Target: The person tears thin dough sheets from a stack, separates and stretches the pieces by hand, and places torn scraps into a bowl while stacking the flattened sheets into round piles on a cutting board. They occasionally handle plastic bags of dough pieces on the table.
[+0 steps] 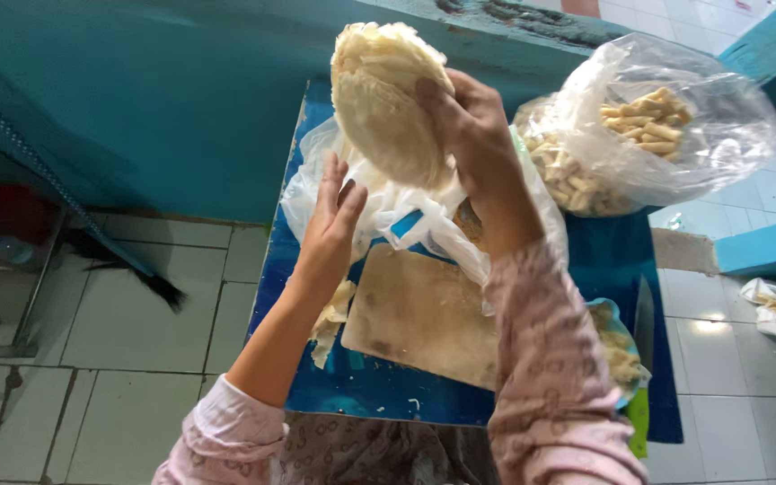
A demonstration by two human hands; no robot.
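Across frame centre, blue counter (361, 386) under pale cutting board (419, 314). White plastic bag (406, 211) slumped above board. Stack of round wrappers (383, 99) upper centre, tilted on edge, my right hand (473, 135) clamped on right rim. My left hand (334, 211) just below-left, fingers spread, empty, nearest lower edge.

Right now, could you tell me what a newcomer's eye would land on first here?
Probably the pale round stack of thin wrappers the right hand lifts high above the blue table, the left hand open beside it. Behind, at right, a clear bag of small rolls bulges.
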